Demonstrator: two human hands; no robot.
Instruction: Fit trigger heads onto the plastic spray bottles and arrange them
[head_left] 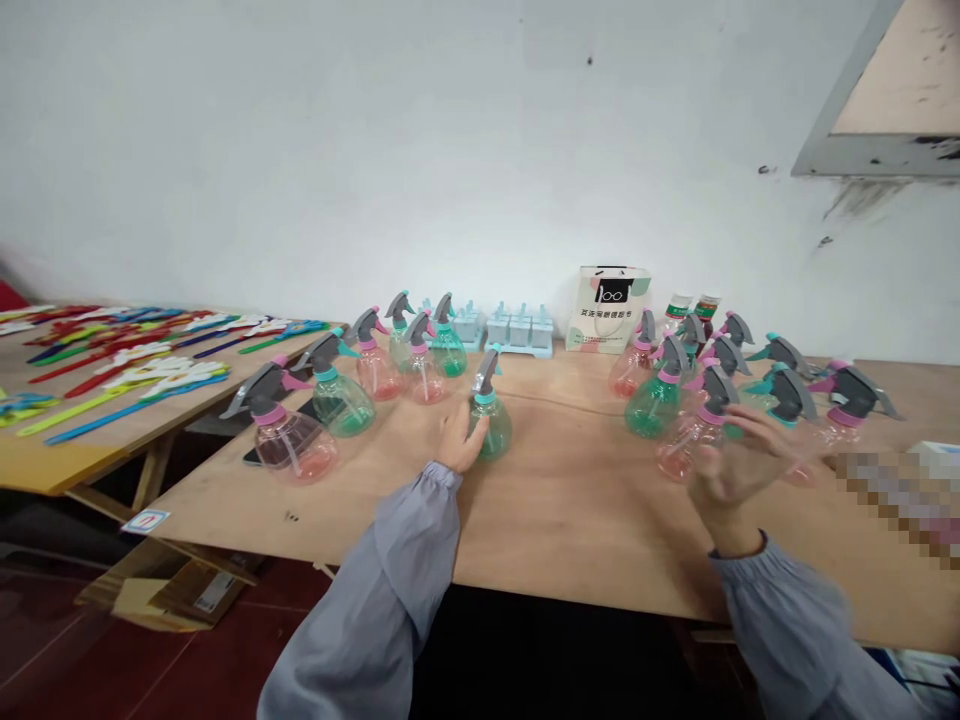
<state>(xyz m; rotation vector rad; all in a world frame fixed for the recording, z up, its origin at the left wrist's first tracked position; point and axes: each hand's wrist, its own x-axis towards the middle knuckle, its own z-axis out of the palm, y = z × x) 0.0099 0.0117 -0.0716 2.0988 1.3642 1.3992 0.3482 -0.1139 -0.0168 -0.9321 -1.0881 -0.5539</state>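
Observation:
At the middle of the wooden table point(555, 500), my left hand point(459, 438) is wrapped round the left side of an upright green spray bottle point(493, 430) with a grey and teal head. My right hand point(731, 470), slightly blurred, is raised at the right with its fingers apart, in front of a pink spray bottle point(679, 447); nothing shows in its grasp. Several pink and green bottles stand round it, among them a green one point(651, 408). Another group stands left of my left hand, with a pink bottle point(289, 447) nearest the front edge.
Light blue moulds point(519, 332) and a printed paper bag point(606, 312) stand by the wall. A dark flat object point(253, 457) lies behind the front left bottle. Colourful flat strips cover the left table point(37, 465). A cardboard box point(180, 592) sits below.

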